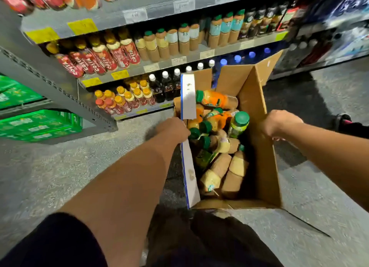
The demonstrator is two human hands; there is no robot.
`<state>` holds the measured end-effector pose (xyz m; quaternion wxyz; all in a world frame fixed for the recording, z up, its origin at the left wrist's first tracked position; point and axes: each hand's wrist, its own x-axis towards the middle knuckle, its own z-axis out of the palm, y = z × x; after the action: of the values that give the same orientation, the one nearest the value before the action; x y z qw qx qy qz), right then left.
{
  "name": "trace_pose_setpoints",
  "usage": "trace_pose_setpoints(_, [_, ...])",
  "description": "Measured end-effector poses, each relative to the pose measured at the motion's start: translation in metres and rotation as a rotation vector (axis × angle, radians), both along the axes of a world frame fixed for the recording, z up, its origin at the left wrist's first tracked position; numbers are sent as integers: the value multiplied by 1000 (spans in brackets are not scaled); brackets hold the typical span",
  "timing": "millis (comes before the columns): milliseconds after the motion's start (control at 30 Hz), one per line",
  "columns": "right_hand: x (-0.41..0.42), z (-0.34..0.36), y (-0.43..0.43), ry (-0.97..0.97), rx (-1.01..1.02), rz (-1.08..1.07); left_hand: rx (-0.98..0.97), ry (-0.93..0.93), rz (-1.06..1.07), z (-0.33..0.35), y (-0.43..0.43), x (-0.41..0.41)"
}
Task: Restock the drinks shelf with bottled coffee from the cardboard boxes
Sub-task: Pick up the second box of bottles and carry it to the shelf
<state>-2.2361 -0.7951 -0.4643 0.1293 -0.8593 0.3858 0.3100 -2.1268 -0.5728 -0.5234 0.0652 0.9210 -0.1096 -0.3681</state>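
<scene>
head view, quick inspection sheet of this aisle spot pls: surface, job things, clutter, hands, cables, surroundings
surface: speckled grey floor.
job's things: cardboard box, flaps open; resting or lifted, cannot tell. bottles lie jumbled inside, with green caps and tan or orange labels. shelf rows look mostly full.
clutter: nothing seen.
hands: left hand grips the box's left wall; right hand grips its right wall.
cables: nothing seen.
surroundings: green cartons stacked at the left; a shoe at the right edge.
</scene>
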Motion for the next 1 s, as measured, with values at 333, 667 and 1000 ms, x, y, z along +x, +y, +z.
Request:
trace_pose_setpoints(333, [74, -65, 146, 95, 18, 166, 113, 50, 178, -47, 162, 46])
trace_pose_setpoints(667, [151, -209, 260, 103, -17, 349, 70, 126, 472, -193, 287, 89])
trace_pose_setpoints(1000, [214, -376, 289, 40, 70, 326, 95, 126, 595, -341, 323, 116])
